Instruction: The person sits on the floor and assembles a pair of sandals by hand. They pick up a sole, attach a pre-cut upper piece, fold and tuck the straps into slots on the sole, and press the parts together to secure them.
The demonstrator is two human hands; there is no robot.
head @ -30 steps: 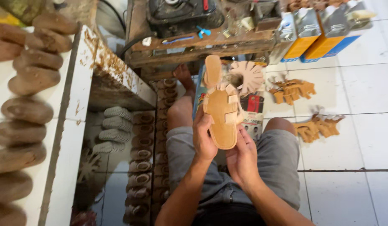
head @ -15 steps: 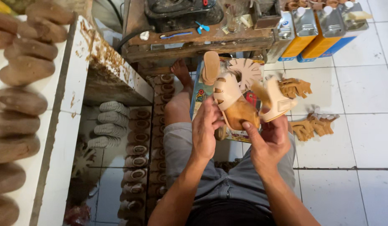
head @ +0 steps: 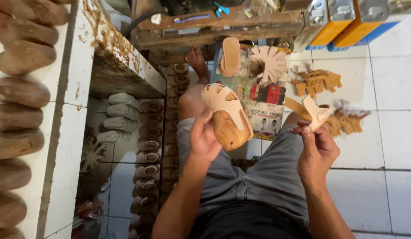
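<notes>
My left hand [head: 204, 138] grips a wooden shoe last [head: 227, 128] wrapped in a pale tan cut-out upper [head: 223, 99], held above my left knee. My right hand [head: 317, 148] is out to the right over my other knee and pinches a small tan leather piece with a strap [head: 312, 112]. The two hands are well apart. I sit in grey shorts with one bare foot [head: 196, 59] stretched under the workbench.
A wooden workbench [head: 223, 27] stands ahead. A sole [head: 230, 55], fanned leather pieces [head: 272, 62] and brown cut pieces [head: 316, 81] lie on printed paper and white tiles. Rows of wooden lasts [head: 19, 93] fill a shelf at left; soles [head: 119, 117] are stacked below.
My right hand has pulled the tan leather piece away from the last and moved right. My left hand has turned the last so that its upper faces me.
</notes>
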